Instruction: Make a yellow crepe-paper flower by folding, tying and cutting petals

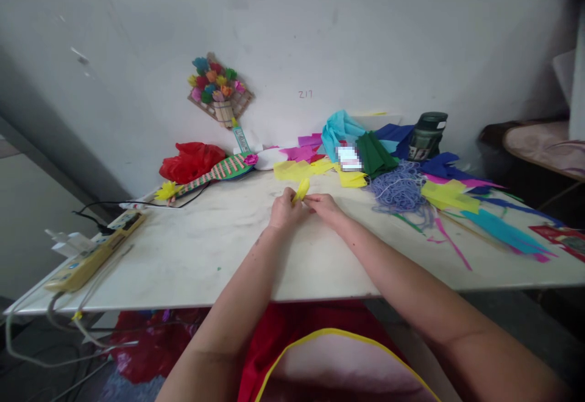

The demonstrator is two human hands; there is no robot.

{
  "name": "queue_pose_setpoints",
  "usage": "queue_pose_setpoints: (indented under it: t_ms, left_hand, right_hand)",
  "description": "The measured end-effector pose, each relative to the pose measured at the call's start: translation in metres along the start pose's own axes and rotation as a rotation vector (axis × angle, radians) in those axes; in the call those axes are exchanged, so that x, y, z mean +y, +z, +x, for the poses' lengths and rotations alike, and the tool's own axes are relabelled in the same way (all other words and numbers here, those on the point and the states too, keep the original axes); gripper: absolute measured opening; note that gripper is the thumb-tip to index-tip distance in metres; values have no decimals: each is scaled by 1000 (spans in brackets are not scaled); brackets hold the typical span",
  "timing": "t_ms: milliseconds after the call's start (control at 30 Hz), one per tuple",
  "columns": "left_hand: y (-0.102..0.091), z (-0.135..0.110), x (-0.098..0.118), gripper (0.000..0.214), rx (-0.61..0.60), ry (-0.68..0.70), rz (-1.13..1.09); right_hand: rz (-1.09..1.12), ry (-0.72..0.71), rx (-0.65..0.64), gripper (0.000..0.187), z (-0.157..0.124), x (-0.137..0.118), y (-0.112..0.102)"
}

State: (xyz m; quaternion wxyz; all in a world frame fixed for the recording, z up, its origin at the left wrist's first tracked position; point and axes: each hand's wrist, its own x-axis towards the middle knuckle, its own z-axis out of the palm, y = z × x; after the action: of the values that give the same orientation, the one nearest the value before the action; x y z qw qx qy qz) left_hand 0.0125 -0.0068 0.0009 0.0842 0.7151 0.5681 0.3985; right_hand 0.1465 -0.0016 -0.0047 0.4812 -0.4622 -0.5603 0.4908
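Note:
Near the middle of the table, my left hand (286, 208) is closed round a small folded piece of yellow paper (302, 189), which sticks up above the fingers. My right hand (322, 204) meets it from the other side, its fingertips pinched together at the lower end of the yellow piece. What those right fingertips grip is too small to make out. Just behind the hands lie yellow paper sheets (297, 170). To the right sits a tangle of blue-purple yarn (398, 187).
Coloured paper strips (503, 229) cover the right side. A dark green bottle (426, 136) stands at the back. On the left are a power strip (98, 253), a red plastic bag (192, 161), a striped lute-shaped craft (219, 173) and a glue tube (240, 137).

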Motion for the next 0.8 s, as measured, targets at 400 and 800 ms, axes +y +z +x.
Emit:
queue_pose_setpoints:
  t_ms: [400, 800]
  left_hand:
    - [-6, -4, 6, 19, -185, 249, 164]
    - [0, -1, 2, 16, -238, 328, 249]
  right_hand:
    - [483, 109, 45, 23, 4, -5, -6]
    - [522, 141, 70, 8, 5, -6, -10]
